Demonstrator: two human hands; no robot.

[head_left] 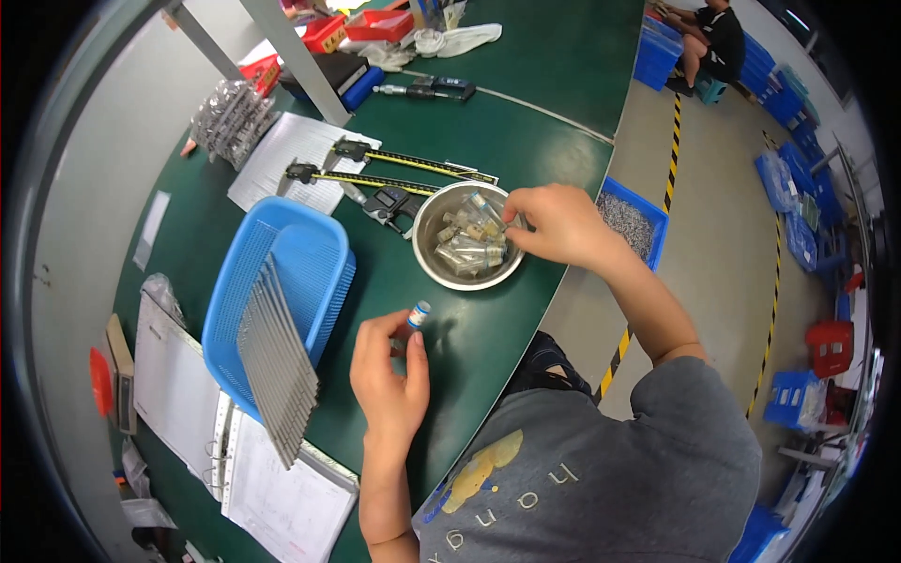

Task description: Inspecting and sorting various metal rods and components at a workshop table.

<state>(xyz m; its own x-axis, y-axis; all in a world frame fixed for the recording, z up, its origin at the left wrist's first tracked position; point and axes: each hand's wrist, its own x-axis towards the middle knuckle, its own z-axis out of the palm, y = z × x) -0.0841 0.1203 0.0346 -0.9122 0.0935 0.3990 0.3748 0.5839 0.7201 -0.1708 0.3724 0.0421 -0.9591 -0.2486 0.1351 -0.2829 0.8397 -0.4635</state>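
Observation:
My left hand (392, 375) pinches a small glass vial (419, 314) with a blue-and-white label between thumb and fingertips, above the green table. Across from it, my right hand (558, 223) reaches over the right rim of a round metal bowl (430, 264), thumb and forefinger close together. Whatever lies between those fingertips is too small to make out. Inside the bowl is a heap of clear glass vials (469, 253), some with tan stoppers and some with blue labels.
Left of the bowl, a blue plastic basket (218, 328) holds several thin grey metal rods (277, 366). Digital calipers (375, 178) and a micrometer (389, 205) lie behind the bowl. An open ring binder (282, 488) is nearby. A blue bin (660, 235) stands beyond the table edge; a seated person (718, 42) is far right.

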